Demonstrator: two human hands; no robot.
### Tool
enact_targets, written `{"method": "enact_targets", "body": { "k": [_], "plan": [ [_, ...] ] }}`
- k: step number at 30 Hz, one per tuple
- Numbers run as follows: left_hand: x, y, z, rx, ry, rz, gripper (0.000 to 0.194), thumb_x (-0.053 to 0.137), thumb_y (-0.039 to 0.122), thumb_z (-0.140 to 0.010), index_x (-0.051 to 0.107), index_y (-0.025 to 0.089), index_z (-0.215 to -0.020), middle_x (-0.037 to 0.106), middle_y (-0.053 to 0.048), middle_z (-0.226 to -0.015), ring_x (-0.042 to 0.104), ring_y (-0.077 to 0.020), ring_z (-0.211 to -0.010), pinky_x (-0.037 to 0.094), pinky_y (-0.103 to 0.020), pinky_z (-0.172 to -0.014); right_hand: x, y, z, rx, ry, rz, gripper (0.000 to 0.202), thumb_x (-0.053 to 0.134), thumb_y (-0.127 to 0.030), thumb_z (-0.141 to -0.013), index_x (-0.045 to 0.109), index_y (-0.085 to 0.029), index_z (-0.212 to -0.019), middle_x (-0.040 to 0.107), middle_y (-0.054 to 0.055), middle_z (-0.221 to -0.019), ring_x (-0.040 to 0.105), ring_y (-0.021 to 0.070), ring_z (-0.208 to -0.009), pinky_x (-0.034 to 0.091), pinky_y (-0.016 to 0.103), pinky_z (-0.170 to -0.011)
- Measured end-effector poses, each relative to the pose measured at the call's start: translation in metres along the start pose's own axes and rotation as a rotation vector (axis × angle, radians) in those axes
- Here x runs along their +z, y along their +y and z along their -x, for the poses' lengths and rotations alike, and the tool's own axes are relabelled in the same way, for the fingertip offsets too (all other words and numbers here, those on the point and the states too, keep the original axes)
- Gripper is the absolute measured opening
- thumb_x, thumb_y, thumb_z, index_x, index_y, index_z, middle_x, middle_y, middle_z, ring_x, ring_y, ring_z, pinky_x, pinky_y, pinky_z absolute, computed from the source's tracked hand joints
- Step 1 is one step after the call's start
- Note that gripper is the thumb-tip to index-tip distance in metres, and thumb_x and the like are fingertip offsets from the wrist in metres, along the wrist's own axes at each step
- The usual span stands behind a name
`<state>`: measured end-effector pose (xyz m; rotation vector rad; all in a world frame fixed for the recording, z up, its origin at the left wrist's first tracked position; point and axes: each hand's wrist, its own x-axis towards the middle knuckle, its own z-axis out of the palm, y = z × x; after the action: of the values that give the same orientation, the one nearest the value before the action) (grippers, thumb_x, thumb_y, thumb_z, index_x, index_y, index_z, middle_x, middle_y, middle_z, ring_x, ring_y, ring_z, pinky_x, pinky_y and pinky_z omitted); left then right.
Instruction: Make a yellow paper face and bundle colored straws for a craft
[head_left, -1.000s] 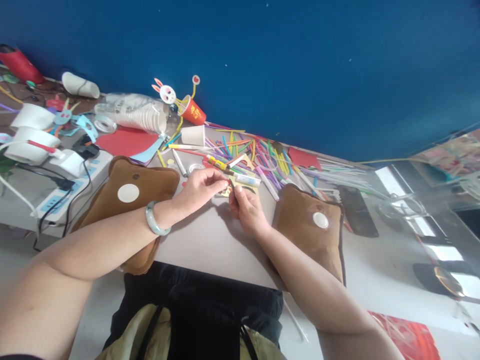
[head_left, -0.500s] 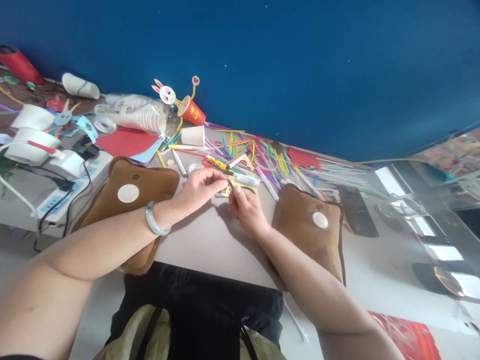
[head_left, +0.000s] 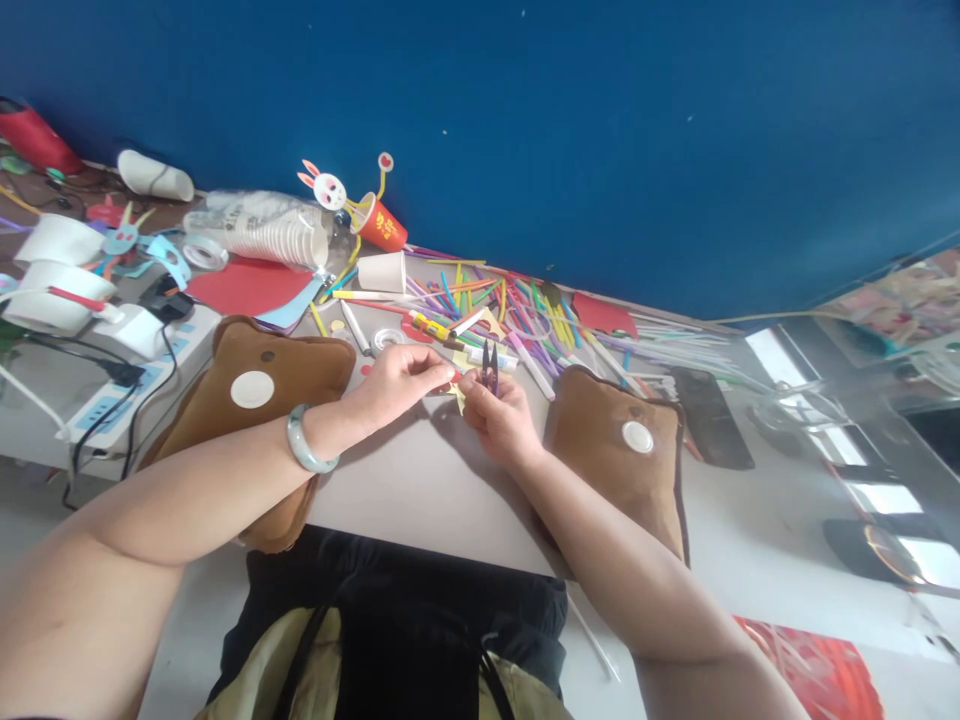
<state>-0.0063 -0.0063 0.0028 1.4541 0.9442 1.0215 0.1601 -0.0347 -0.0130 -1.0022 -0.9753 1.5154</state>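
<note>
My left hand [head_left: 401, 388], with a pale bangle on its wrist, is closed, thumb and forefinger pinching something small and reddish that I cannot make out clearly. Close beside it, my right hand [head_left: 499, 412] is closed around a small pair of dark scissors [head_left: 490, 362], whose blades point up and away, slightly apart. The right fingertips nearly meet the left ones. Small yellow paper pieces [head_left: 457, 398] show just below and between the fingertips. Behind the hands lie a yellow marker [head_left: 431, 328] and a pink marker [head_left: 531, 366].
Brown cushions [head_left: 300, 375] [head_left: 626, 450] flank my hands. Colourful straws [head_left: 517, 310] spread along the blue wall. A red cup [head_left: 384, 228] with a rabbit figure [head_left: 329, 191], stacked paper cups [head_left: 277, 240] and a power strip [head_left: 112, 400] are at left; a black phone [head_left: 709, 420] lies right.
The scissors, earlier mostly hidden in my right hand, now stand up with their blades showing above the fingers. My left hand keeps its pinch almost in place.
</note>
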Motion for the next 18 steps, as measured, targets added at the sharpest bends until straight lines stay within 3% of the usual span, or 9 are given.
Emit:
{"method": "enact_targets", "body": {
  "k": [8, 14, 18],
  "plan": [
    [-0.0011, -0.0008, -0.0003, -0.019, -0.014, -0.027, 0.02, 0.071, 0.034, -0.078, 0.071, 0.016, -0.069, 0.07, -0.003, -0.067, 0.063, -0.0146, -0.067, 0.052, -0.027, -0.066, -0.0011, 0.0009, -0.0001, 0.029, -0.026, 0.019, 0.039, 0.083, -0.046, -0.069, 0.057, -0.018, -0.07, 0.032, -0.011, -0.048, 0.02, 0.0031, -0.042, 0.013, 0.023, -0.042],
    [0.0015, -0.0049, -0.0004, -0.034, -0.008, 0.099, 0.031, 0.061, 0.041, -0.088, 0.072, 0.015, -0.076, 0.07, -0.005, -0.071, 0.066, -0.0155, -0.072, 0.053, -0.027, -0.07, 0.0007, -0.0006, -0.0003, 0.04, -0.013, -0.026, 0.038, 0.084, -0.045, -0.069, 0.056, -0.019, -0.072, 0.029, -0.012, -0.048, 0.018, 0.0031, -0.041, 0.012, 0.023, -0.041],
    [0.0008, -0.0059, -0.0003, -0.039, -0.026, 0.105, 0.03, 0.063, 0.041, -0.087, 0.072, 0.015, -0.076, 0.07, -0.004, -0.072, 0.065, -0.0157, -0.072, 0.053, -0.028, -0.07, 0.0007, -0.001, -0.0007, 0.041, -0.004, -0.04, 0.037, 0.084, -0.044, -0.07, 0.056, -0.02, -0.074, 0.028, -0.013, -0.047, 0.017, 0.0033, -0.041, 0.012, 0.022, -0.04]
  ]
}}
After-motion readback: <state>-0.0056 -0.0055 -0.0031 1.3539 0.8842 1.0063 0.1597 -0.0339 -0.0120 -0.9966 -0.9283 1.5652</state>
